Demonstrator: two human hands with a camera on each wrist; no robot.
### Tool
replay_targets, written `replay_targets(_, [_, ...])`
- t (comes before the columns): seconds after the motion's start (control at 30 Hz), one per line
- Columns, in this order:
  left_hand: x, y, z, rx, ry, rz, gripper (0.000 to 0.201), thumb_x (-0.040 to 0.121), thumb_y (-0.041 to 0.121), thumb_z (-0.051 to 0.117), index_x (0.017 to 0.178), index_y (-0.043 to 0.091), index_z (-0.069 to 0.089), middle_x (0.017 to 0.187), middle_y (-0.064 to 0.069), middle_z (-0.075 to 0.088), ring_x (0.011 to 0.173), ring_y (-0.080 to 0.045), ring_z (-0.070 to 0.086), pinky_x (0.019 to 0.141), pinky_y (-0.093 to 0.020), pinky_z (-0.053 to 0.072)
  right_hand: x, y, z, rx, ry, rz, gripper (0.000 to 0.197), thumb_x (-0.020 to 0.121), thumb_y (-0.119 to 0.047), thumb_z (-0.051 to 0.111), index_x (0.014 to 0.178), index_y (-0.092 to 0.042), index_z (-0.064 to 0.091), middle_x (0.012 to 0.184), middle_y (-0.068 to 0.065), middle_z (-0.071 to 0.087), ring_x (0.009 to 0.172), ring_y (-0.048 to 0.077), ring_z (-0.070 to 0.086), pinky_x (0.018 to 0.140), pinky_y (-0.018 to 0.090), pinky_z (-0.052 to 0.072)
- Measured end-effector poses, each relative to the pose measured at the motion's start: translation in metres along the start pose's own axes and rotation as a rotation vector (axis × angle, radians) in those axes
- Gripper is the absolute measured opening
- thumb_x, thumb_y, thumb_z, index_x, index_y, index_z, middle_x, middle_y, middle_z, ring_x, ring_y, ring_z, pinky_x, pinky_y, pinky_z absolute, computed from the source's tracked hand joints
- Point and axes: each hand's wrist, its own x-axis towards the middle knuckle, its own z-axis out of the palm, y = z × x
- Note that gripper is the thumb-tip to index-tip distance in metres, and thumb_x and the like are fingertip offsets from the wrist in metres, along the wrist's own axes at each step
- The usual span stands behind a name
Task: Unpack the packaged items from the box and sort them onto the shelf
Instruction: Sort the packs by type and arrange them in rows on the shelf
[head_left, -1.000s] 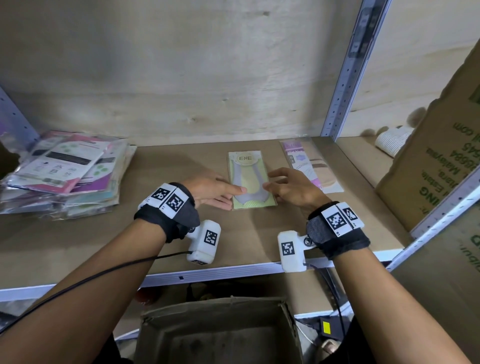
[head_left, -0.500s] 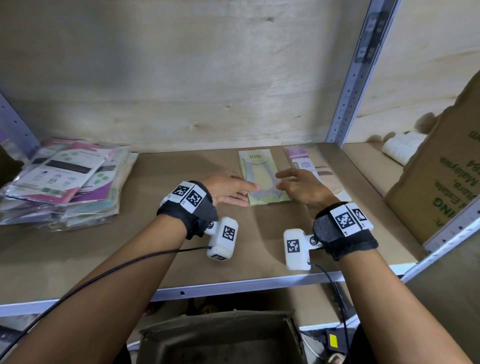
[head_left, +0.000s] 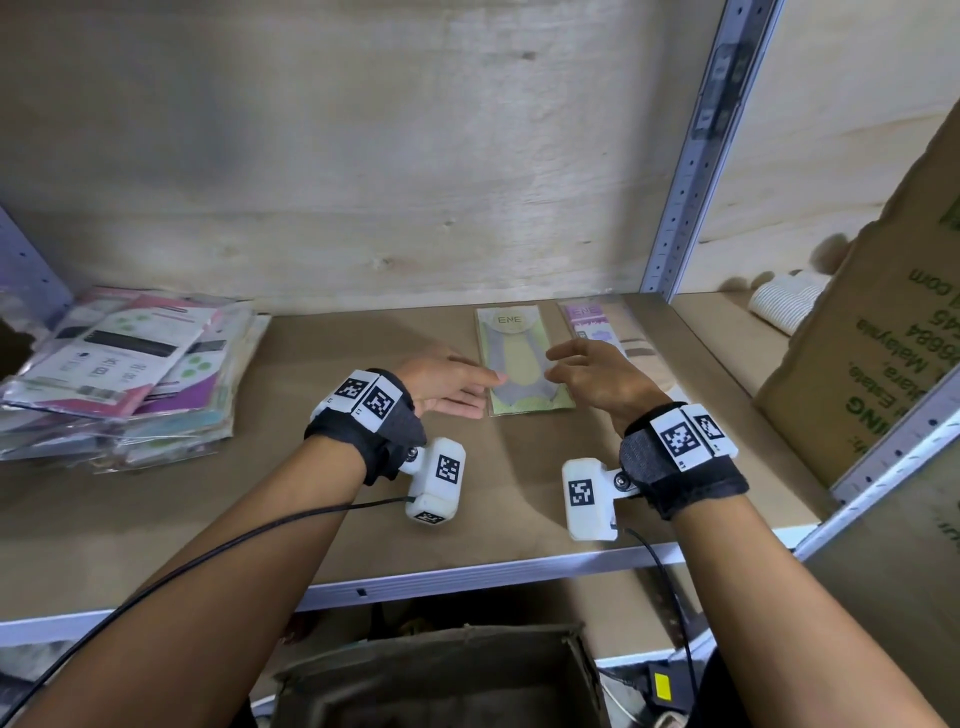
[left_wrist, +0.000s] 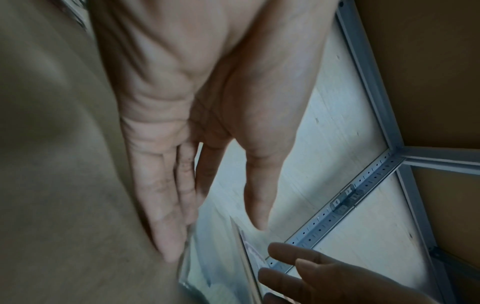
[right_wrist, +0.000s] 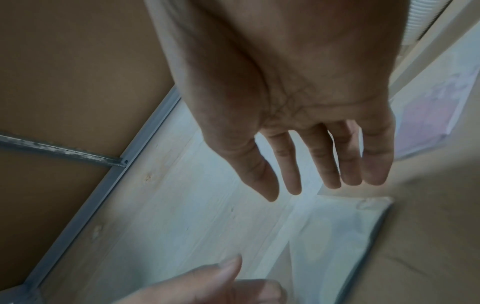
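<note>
A flat green sock packet (head_left: 519, 358) marked ENE lies on the brown shelf board (head_left: 260, 499), near the back wall. My left hand (head_left: 457, 387) lies flat on the board with straight fingers, its fingertips at the packet's left edge (left_wrist: 207, 257). My right hand (head_left: 587, 374) hovers just above the packet's right edge, fingers straight and spread, holding nothing (right_wrist: 311, 174). A second packet (head_left: 597, 322) with a purple header lies right of the green one, partly behind my right hand. The cardboard box (head_left: 441, 680) stands below the shelf.
A pile of pink and purple packets (head_left: 119, 374) lies at the shelf's left end. A grey metal upright (head_left: 696, 156) rises at the right. A large brown carton (head_left: 883, 332) leans in the neighbouring bay, beside a striped white bundle (head_left: 784, 306).
Both hands let go of the green packet, which now lies flat farther back on the shelf. My right hand has lifted off it and its fingers have spread.
</note>
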Motion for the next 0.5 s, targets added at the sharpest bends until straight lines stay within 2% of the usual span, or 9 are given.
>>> replay_targets(0.1, [-0.009, 0.000, -0.014, -0.026, 0.027, 0.015, 0.038, 0.082, 0.022, 0.081, 0.109, 0.008, 0.058, 0.115, -0.019, 0.064, 0.095, -0.024, 0.070, 0.071, -0.029, 0.064, -0.003, -0.006, -0.001, 0.004, 0.050, -0.029, 0.032, 0.091, -0.018, 0.065, 0.123, -0.014, 0.061, 0.122, 0.008, 0.061, 0.110, 0.023, 0.058, 0.089, 0.031, 0.044])
replay_targets(0.17, [-0.017, 0.000, -0.029, -0.045, 0.060, 0.040, 0.042, 0.082, 0.024, 0.081, 0.112, 0.008, 0.058, 0.114, -0.017, 0.065, 0.095, -0.024, 0.070, 0.073, -0.028, 0.063, -0.008, -0.009, 0.001, -0.002, 0.116, -0.062, 0.028, 0.090, -0.018, 0.064, 0.119, -0.016, 0.064, 0.119, 0.006, 0.063, 0.110, 0.022, 0.059, 0.093, 0.035, 0.047])
replay_targets(0.23, [-0.028, -0.002, -0.048, -0.078, 0.104, 0.064, 0.035, 0.083, 0.027, 0.080, 0.107, 0.012, 0.060, 0.115, -0.015, 0.066, 0.095, -0.024, 0.071, 0.074, -0.027, 0.063, -0.014, -0.015, 0.007, -0.002, 0.148, -0.093, 0.023, 0.091, -0.016, 0.063, 0.113, -0.015, 0.066, 0.114, 0.007, 0.066, 0.108, 0.022, 0.062, 0.097, 0.041, 0.050])
replay_targets(0.3, [-0.042, -0.006, -0.070, -0.111, 0.172, 0.086, 0.029, 0.084, 0.030, 0.078, 0.103, 0.016, 0.060, 0.114, -0.013, 0.068, 0.095, -0.022, 0.072, 0.070, -0.023, 0.062, -0.020, -0.023, 0.019, 0.048, 0.097, -0.108, 0.018, 0.091, -0.012, 0.062, 0.108, -0.013, 0.068, 0.107, 0.011, 0.070, 0.097, 0.023, 0.065, 0.091, 0.042, 0.055])
replay_targets(0.37, [-0.056, -0.011, -0.096, -0.116, 0.258, 0.118, 0.031, 0.086, 0.033, 0.076, 0.108, 0.016, 0.062, 0.113, -0.011, 0.069, 0.096, -0.021, 0.072, 0.070, -0.020, 0.062, -0.027, -0.035, 0.038, 0.150, 0.002, -0.112, 0.016, 0.090, -0.006, 0.060, 0.104, -0.008, 0.069, 0.098, 0.016, 0.072, 0.082, 0.023, 0.066, 0.079, 0.036, 0.056])
replay_targets(0.43, [-0.069, -0.016, -0.121, -0.115, 0.342, 0.153, 0.038, 0.088, 0.032, 0.075, 0.117, 0.012, 0.064, 0.112, -0.010, 0.071, 0.097, -0.021, 0.073, 0.072, -0.020, 0.061, -0.031, -0.051, 0.059, 0.229, -0.088, -0.115, 0.018, 0.090, -0.001, 0.059, 0.107, 0.000, 0.066, 0.086, 0.016, 0.069, 0.074, 0.025, 0.062, 0.068, 0.031, 0.054])
replay_targets(0.5, [-0.085, -0.023, -0.149, -0.130, 0.420, 0.184, 0.033, 0.089, 0.029, 0.074, 0.115, 0.012, 0.066, 0.109, -0.010, 0.072, 0.094, -0.020, 0.073, 0.070, -0.019, 0.061, -0.031, -0.071, 0.088, 0.272, -0.176, -0.119, 0.022, 0.091, 0.002, 0.058, 0.112, 0.007, 0.062, 0.083, 0.017, 0.064, 0.068, 0.025, 0.059, 0.060, 0.027, 0.054])
